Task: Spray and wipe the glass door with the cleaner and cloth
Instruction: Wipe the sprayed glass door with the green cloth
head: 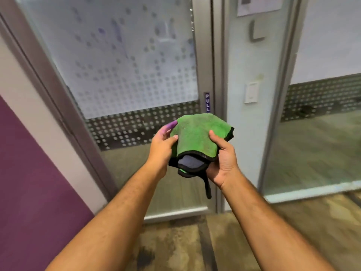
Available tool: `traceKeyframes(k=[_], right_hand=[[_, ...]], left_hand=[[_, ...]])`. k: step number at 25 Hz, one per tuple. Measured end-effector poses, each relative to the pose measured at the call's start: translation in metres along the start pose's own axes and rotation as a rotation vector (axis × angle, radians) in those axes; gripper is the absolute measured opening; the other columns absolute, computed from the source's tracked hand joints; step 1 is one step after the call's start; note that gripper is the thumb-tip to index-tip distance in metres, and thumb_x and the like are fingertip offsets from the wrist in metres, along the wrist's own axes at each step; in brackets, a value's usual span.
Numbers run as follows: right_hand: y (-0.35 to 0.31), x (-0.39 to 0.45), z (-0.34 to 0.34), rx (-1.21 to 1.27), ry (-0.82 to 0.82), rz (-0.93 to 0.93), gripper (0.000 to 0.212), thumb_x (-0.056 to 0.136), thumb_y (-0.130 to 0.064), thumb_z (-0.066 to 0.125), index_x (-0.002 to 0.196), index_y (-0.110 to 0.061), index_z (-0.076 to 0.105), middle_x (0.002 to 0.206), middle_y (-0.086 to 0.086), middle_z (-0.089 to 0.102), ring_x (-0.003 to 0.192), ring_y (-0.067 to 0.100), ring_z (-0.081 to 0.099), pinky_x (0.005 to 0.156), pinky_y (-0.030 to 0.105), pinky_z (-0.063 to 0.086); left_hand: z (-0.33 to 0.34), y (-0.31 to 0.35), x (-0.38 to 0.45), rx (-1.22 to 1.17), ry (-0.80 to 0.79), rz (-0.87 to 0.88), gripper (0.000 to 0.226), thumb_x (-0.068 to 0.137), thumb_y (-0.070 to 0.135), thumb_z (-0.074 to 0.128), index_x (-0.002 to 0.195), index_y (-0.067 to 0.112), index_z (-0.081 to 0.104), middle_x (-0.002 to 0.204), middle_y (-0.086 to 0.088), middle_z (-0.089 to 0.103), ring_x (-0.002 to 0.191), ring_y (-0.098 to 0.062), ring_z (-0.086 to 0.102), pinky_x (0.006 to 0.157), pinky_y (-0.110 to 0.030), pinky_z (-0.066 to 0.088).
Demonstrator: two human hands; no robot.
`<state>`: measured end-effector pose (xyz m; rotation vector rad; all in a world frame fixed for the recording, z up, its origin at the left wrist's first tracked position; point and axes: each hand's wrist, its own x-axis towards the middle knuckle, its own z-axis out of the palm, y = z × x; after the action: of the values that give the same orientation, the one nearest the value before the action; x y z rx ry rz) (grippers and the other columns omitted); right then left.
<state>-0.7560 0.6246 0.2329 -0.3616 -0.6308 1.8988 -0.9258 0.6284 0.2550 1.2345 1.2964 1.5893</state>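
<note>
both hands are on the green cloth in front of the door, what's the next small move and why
Probably finish bunching the green cloth into the right hand and free the left hand. Both hands hold the folded cloth short of the glass door, a loose black strap dangles below it, and no cleaner bottle is in view, so the cloth is likely being readied for wiping.

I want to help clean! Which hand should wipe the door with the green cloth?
Probably the right hand: it cups the green cloth from below with its thumb on top. The left hand only pinches an edge. The glass door is straight ahead.
</note>
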Motion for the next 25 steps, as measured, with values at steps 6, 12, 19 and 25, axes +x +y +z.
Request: traceKeyframes(k=[6, 12, 19, 25], right_hand=[[0.008, 0.155, 0.046, -0.051, -0.023, 0.106, 0.044, 0.102, -0.047, 0.061, 0.115, -0.012, 0.085, 0.131, 0.016, 0.077, 0.113, 0.032, 0.078, 0.09, 0.047, 0.061], [0.027, 0.256, 0.096, -0.05, 0.013, -0.038, 0.056, 0.1, -0.052, 0.063, 0.139, -0.012, 0.07, 0.135, 0.013, 0.076, 0.125, 0.032, 0.072, 0.11, 0.052, 0.054], [0.061, 0.346, 0.142, -0.512, 0.282, -0.41, 0.038, 0.1, -0.057, 0.063, 0.123, -0.027, 0.065, 0.107, -0.019, 0.072, 0.099, 0.002, 0.069, 0.098, 0.031, 0.055], [0.09, 0.429, 0.185, -0.832, 0.297, -0.846, 0.062, 0.108, -0.03, 0.061, 0.164, -0.023, 0.036, 0.155, 0.007, 0.056, 0.142, 0.021, 0.056, 0.114, 0.036, 0.051]], left_hand=[[-0.072, 0.01, 0.113, 0.274, 0.242, 0.145, 0.033, 0.098, 0.004, 0.067, 0.121, 0.027, 0.072, 0.138, -0.012, 0.064, 0.122, -0.019, 0.064, 0.108, -0.034, 0.055], [-0.15, 0.011, 0.183, 0.462, 0.394, 0.246, 0.031, 0.098, 0.013, 0.071, 0.119, 0.035, 0.07, 0.138, 0.003, 0.056, 0.122, -0.001, 0.057, 0.108, -0.036, 0.052], [-0.248, 0.033, 0.301, 0.734, 0.454, 0.467, 0.048, 0.095, 0.02, 0.075, 0.141, 0.025, 0.061, 0.154, 0.005, 0.045, 0.147, -0.015, 0.042, 0.114, -0.024, 0.033], [-0.336, 0.079, 0.422, 1.0, 0.396, 0.722, 0.077, 0.096, 0.039, 0.073, 0.161, 0.023, 0.036, 0.176, 0.003, 0.023, 0.164, -0.026, 0.021, 0.13, -0.052, 0.031]])
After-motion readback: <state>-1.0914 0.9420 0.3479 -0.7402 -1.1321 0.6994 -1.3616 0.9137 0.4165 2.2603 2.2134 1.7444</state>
